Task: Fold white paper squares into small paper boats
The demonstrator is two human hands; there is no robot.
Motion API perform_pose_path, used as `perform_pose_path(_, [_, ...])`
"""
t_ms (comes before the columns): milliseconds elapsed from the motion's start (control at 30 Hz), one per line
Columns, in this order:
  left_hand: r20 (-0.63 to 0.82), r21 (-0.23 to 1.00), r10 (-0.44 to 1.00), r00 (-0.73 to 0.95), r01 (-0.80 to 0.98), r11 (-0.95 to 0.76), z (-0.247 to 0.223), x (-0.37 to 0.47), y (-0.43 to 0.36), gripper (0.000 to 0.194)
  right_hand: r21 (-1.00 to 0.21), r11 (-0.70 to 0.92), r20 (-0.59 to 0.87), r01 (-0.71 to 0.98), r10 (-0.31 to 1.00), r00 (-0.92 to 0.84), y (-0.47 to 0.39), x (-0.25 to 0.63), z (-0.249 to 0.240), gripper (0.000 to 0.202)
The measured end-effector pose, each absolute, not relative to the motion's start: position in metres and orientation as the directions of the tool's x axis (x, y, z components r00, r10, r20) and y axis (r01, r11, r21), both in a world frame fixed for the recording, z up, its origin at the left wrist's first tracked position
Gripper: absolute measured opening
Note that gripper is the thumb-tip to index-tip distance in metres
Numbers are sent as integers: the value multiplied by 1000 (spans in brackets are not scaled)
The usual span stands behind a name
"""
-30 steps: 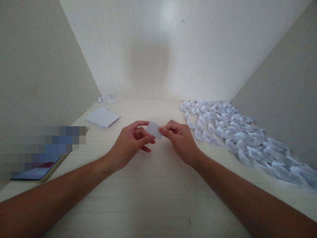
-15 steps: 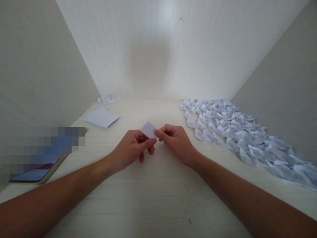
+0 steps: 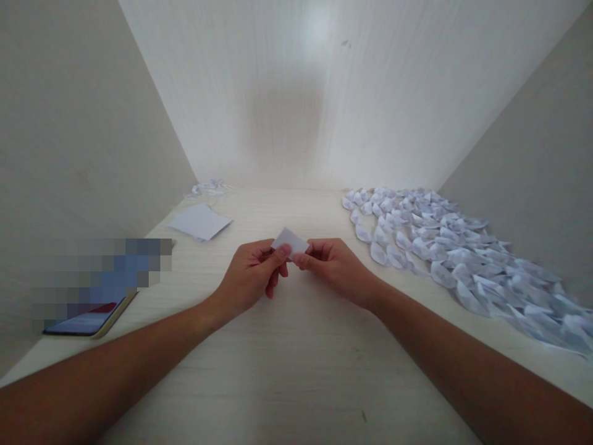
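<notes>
Between my hands, above the middle of the table, is a small piece of folded white paper (image 3: 293,240) with one corner pointing away from me. My left hand (image 3: 256,264) pinches its left part, thumb on top and the other fingers curled beneath. With thumb and bent fingers, my right hand (image 3: 325,259) grips the lower right edge. The fingers hide the paper's lower side, so its folds there cannot be made out. To the left lies a short stack of flat white paper sheets (image 3: 200,221).
Many folded white paper pieces (image 3: 417,232) spread along the right side. At the far left corner are thin paper strips (image 3: 210,187). A phone (image 3: 88,318), partly blurred out, rests at the left. Pale walls enclose the table (image 3: 278,371) on three sides.
My left thumb has moved up onto the paper's face, and my right thumb has slid down to its lower edge. The whole view has shifted slightly.
</notes>
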State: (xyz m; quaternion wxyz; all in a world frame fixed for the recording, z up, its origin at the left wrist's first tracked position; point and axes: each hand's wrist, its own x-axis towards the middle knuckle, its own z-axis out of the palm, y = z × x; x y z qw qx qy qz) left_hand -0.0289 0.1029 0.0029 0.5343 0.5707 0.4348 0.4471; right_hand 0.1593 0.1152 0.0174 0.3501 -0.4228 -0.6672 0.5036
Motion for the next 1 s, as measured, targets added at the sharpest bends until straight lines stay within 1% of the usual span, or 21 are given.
perform_pose_path(67, [55, 998, 973, 222, 23, -61, 2, -28, 102, 43, -960, 142, 35, 241, 915, -401, 117, 161, 17, 42])
perform_pose_path(233, [103, 988, 971, 214, 95, -125, 4, -30, 104, 45, -933, 197, 63, 301, 914, -402, 121, 165, 16, 33])
perform_pose_path(300, [113, 982, 973, 202, 123, -140, 5, -31, 104, 45, -939, 208, 87, 272, 913, -398, 121, 164, 16, 32])
perform_pose_path(367, [138, 975, 975, 176, 150, -165, 5, -31, 103, 47, -960, 200, 111, 198, 915, -388, 121, 163, 14, 30])
perform_pose_path(433, [178, 963, 970, 164, 175, -206, 5, -30, 102, 43, -976, 176, 118, 126, 921, -371, 122, 162, 12, 25])
perform_pose_path(500, [221, 960, 960, 174, 137, -246, 6, -29, 101, 39, -970, 203, 151, 129, 931, -334, 124, 163, 11, 19])
perform_pose_path(567, [259, 963, 952, 166, 36, -268, 8, -29, 102, 41, -915, 329, 252, 235, 919, -304, 126, 167, 12, 11])
perform_pose_path(600, [267, 963, 951, 156, -8, -269, 10, -29, 103, 42, -861, 410, 315, 302, 895, -316, 127, 169, 12, 9])
perform_pose_path(667, [247, 969, 957, 151, -40, -243, 13, -29, 105, 42, -738, 543, 396, 401, 829, -394, 127, 173, 15, 16])
perform_pose_path(700, [221, 975, 961, 163, -25, -220, 14, -30, 107, 40, -698, 582, 408, 418, 802, -436, 126, 174, 16, 20])
perform_pose_path(733, [191, 981, 965, 182, -2, -194, 14, -30, 108, 38, -683, 598, 405, 419, 788, -464, 126, 174, 17, 23])
perform_pose_path(800, [133, 989, 967, 217, 27, -143, 12, -31, 110, 33, -725, 565, 380, 393, 804, -457, 124, 173, 18, 20])
perform_pose_path(833, [110, 993, 966, 235, 24, -119, 11, -31, 110, 32, -774, 522, 359, 359, 828, -432, 124, 172, 18, 16])
perform_pose_path(900, [79, 997, 960, 268, -21, -76, 8, -31, 110, 29, -884, 402, 294, 237, 874, -388, 124, 170, 18, 7])
perform_pose_path(933, [73, 997, 958, 278, -56, -60, 7, -31, 110, 29, -929, 337, 259, 156, 889, -379, 124, 169, 18, 11])
perform_pose_path(1000, [69, 992, 958, 279, -117, -38, 6, -31, 109, 29, -976, 219, 203, 0, 904, -377, 124, 168, 18, 27])
